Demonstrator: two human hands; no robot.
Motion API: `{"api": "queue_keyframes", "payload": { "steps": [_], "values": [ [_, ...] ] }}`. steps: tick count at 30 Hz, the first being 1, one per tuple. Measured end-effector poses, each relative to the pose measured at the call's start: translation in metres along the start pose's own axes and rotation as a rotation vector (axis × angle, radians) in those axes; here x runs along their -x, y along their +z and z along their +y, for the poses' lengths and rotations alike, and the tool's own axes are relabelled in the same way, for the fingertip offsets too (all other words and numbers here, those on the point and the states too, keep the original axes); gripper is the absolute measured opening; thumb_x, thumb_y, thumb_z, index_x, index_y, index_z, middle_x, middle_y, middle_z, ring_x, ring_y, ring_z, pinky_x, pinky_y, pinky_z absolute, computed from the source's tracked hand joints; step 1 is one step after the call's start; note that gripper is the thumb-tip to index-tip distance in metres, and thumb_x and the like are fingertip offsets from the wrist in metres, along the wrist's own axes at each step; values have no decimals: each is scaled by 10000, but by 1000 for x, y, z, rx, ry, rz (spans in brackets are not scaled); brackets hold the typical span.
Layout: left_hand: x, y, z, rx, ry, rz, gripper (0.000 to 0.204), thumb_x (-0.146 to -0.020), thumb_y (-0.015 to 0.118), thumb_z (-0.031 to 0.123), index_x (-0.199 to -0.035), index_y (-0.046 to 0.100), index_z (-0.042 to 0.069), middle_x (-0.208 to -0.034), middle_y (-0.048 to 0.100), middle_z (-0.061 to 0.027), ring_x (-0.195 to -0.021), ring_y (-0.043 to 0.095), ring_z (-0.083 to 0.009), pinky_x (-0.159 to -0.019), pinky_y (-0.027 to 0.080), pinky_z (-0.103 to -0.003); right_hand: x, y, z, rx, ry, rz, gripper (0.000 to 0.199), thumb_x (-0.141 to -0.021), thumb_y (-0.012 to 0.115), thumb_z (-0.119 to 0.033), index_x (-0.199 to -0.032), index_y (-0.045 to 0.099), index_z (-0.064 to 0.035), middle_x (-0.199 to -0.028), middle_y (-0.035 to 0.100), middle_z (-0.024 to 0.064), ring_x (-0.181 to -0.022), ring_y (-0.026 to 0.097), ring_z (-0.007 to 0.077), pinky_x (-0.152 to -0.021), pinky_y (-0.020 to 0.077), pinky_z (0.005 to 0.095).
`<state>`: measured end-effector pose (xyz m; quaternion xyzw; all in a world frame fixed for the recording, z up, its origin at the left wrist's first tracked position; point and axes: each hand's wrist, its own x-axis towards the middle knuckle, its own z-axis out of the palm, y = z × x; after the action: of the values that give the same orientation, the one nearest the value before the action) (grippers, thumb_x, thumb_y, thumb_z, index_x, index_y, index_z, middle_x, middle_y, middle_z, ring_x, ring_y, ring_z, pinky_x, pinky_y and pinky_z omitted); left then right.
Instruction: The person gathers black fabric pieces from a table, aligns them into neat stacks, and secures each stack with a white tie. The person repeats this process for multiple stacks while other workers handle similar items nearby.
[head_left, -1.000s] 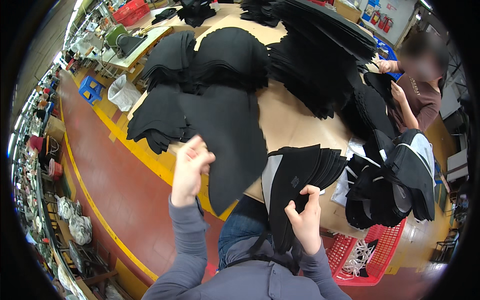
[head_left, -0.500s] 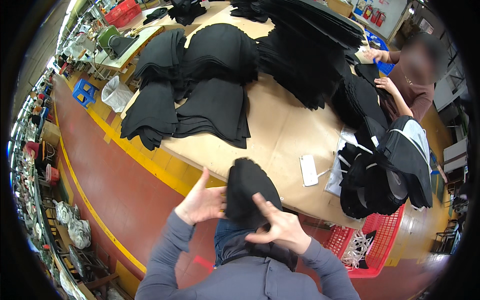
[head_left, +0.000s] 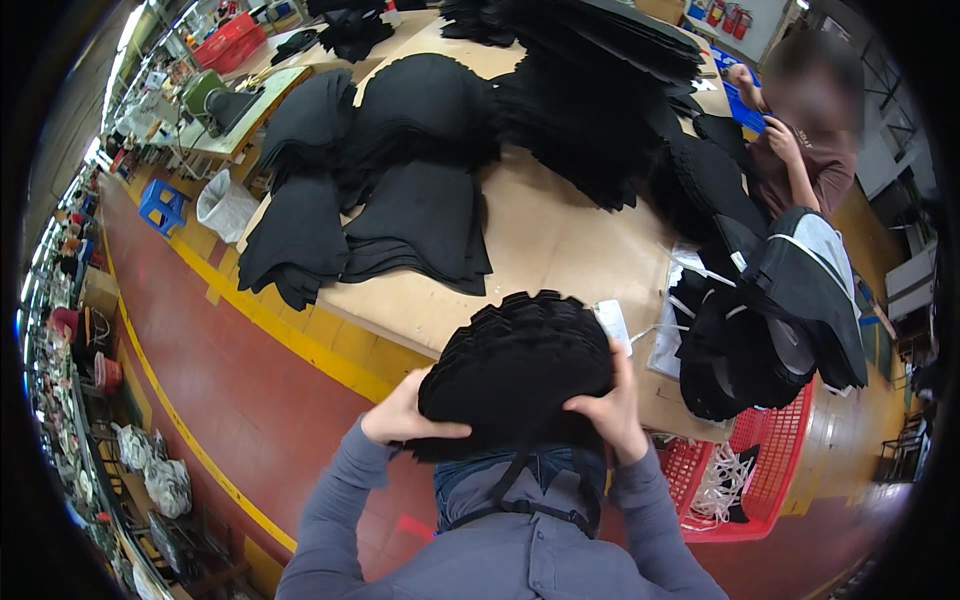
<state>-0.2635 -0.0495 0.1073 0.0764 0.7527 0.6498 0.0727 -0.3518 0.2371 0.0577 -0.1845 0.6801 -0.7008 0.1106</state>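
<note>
Between my two hands is a stack of black fabric pieces (head_left: 515,375), held up at the table's near edge, its rounded notched edge facing away from me. My left hand (head_left: 408,412) grips the stack's left side with the thumb across its face. On the opposite side my right hand (head_left: 615,405) is closed round the edge, thumb on the front. More stacks of cut black fabric (head_left: 415,225) lie on the table (head_left: 560,265) beyond. A white phone-like slab (head_left: 611,325) is partly hidden behind the held stack.
Bundled black pieces tied with white strips (head_left: 790,310) sit at the table's right edge, above a red basket (head_left: 770,500) holding white strips. A co-worker (head_left: 810,150) stands at the far right. A blue stool (head_left: 162,207) and white sack (head_left: 227,207) stand left.
The black stack has been turned broad side toward me and now shows its notched edge. My right hand has moved from the stack's face to its right side. The co-worker's hands have lifted.
</note>
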Motion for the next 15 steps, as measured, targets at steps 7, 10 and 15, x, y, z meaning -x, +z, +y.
{"api": "queue_keyframes", "payload": {
  "steps": [7,10,15],
  "values": [
    [-87,10,-50,151,145,131,1082,-665,816,-104,-1512,178,110,-1467,363,-96,-1398,349,-226,-1155,308,-371,-32,-34,52,420,-333,52,915,-602,948,-75,-1343,415,-32,-1244,546,118,-1137,575,230,-971,465,329],
    [-106,11,-65,114,249,110,1178,-606,828,-80,-1545,141,109,-1565,265,-128,-1452,271,-263,-1198,207,-366,-32,-43,58,465,-240,-71,1005,-570,962,-105,-1393,389,-34,-1288,516,136,-1263,477,228,-1078,380,358],
    [-102,4,-53,147,192,77,971,-672,729,1,-1515,251,72,-1495,358,-117,-1437,289,-230,-1197,197,-350,-24,-38,77,351,-158,71,992,-552,979,-207,-1354,423,-29,-1246,521,131,-1225,502,259,-1053,401,365]
  ]
}}
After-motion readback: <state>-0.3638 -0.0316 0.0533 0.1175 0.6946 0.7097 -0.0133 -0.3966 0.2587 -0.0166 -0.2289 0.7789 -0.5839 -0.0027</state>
